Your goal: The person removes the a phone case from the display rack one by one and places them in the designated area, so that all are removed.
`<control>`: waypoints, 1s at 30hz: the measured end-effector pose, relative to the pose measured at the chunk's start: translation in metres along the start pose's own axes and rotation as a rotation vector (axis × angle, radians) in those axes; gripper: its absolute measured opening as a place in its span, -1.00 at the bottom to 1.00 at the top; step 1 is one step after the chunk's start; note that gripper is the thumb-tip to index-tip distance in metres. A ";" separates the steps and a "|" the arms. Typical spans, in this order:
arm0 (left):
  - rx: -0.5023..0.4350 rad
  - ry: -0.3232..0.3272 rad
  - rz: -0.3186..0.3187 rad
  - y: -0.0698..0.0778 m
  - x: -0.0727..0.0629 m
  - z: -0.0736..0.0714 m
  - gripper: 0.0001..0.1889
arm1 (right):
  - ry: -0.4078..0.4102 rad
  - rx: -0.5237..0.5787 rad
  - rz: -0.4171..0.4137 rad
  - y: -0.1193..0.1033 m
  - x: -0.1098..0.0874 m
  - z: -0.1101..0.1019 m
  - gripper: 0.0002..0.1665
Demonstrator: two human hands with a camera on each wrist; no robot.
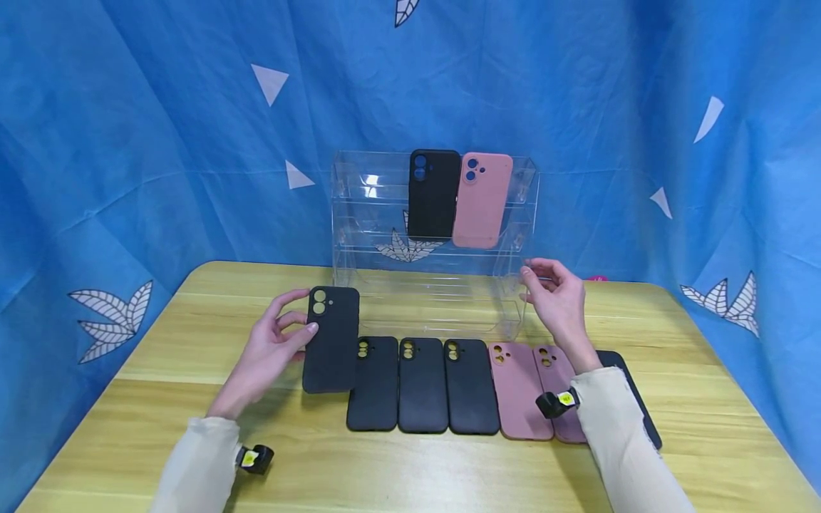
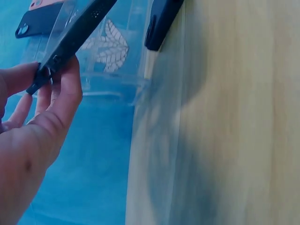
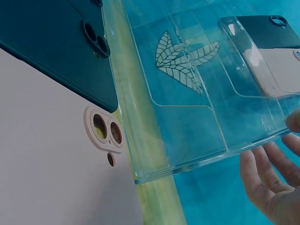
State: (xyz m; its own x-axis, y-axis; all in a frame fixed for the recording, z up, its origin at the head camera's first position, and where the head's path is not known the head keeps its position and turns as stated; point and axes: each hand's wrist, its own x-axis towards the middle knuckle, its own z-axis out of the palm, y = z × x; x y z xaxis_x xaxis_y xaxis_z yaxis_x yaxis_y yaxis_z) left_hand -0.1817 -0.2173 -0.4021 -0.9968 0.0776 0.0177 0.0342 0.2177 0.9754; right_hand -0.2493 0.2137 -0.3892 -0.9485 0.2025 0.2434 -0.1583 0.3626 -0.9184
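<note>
Clearly, a black phone case (image 1: 331, 342) is in the left hand (image 1: 276, 349), which pinches it by its left edge: the thumb presses on the face while the other fingers bend in behind. The case is raised off the table, camera openings at the top, in front of the clear stand's lower left part. Seen from above, it overlaps the nearest of the cases lying below.

Over at the stand (image 1: 372, 189), the right hand (image 1: 559, 303) is partly closed, thumb and fingertips set about the edge of its right side panel in a light pinch; how firmly it grips cannot be told.

On the stand's upper part, a second black case (image 1: 434, 199) leans beside a pink case (image 1: 482, 203), black on the left, pink on the right.

Just before the stand, a row of cases (image 1: 423, 388) lies on the wooden table (image 1: 417, 470): three black, then two pink, then a dark one partly hidden under the right sleeve (image 1: 618, 427). Each sleeve carries a small wrist camera. Behind everything hangs a blue curtain (image 1: 160, 107) printed with pale leaves and triangles.
</note>
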 end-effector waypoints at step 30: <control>0.061 -0.175 -0.233 -0.023 -0.014 -0.023 -0.37 | -0.011 0.003 0.011 0.000 0.001 0.000 -0.51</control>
State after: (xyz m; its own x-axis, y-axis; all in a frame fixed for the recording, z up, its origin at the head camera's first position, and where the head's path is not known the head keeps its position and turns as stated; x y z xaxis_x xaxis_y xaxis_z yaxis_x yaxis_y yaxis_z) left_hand -0.1700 -0.2457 -0.4197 -0.9511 0.1838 -0.2484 -0.1845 0.3071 0.9336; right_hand -0.2502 0.2142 -0.3888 -0.9531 0.1966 0.2299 -0.1486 0.3577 -0.9219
